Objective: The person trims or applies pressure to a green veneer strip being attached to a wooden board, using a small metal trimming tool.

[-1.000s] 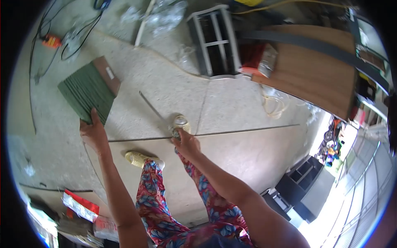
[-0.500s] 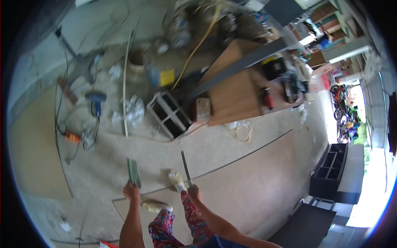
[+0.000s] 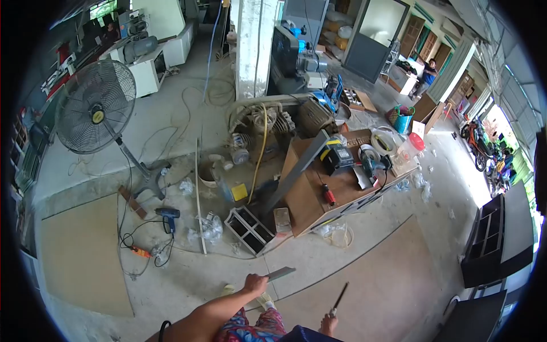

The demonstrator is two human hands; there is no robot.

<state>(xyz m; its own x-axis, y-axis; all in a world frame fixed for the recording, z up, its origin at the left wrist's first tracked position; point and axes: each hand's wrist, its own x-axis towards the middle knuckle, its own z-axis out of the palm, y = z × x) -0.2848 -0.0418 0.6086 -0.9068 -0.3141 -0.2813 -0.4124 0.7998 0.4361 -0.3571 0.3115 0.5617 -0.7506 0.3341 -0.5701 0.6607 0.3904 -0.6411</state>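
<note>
Ahead of the body, above the floor (image 3: 188, 290), the left hand (image 3: 256, 283) has its fingers closed on the near end of a thin grey panel (image 3: 281, 274), its far end free. The right hand (image 3: 329, 324), beside a large sheet (image 3: 370, 285) in this view, has its fingers wrapped round the lower end of a slim tool (image 3: 341, 297). Both pieces appear light and stiff; the panel is probably best held by an edge, the tool by its lower end.
</note>
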